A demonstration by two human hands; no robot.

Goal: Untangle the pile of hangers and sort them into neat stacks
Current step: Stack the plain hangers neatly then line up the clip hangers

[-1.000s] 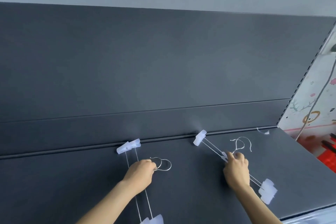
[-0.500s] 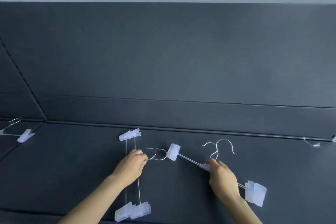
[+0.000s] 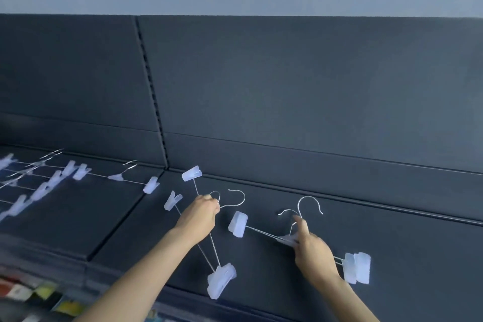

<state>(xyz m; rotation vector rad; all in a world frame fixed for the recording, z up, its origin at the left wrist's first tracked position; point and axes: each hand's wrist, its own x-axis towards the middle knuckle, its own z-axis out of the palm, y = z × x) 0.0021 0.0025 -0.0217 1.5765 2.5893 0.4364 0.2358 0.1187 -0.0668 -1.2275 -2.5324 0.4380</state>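
Left hand: I see my left hand [image 3: 198, 213] curled round the middle of the left pair [image 3: 209, 243], just below the hooks.
Left pair: two clip hangers lie on the dark shelf [image 3: 392, 256], running near to far. Their near clips are bunched together, but the far clips are splayed apart, so I judge this pair not yet squared.
Right hand: my right hand [image 3: 313, 251] pinches the centre piece of the right pair [image 3: 264, 232], with one finger reaching up along the hook neck.
Right pair: two hangers lie left to right, near the left pair and apart from it. The bars run close together and the right-end clips sit side by side. The hooks do not quite overlap.
Loose hangers: a blurred group of loose hangers [image 3: 39, 183] lies at the far left, well apart from both hands. I cannot tell whether they are tangled or laid in rows.
Done: two small pairs are gathered, one in each hand.
Left: I reckon both pairs need aligning, probably merging, and the far-left group may need sorting.
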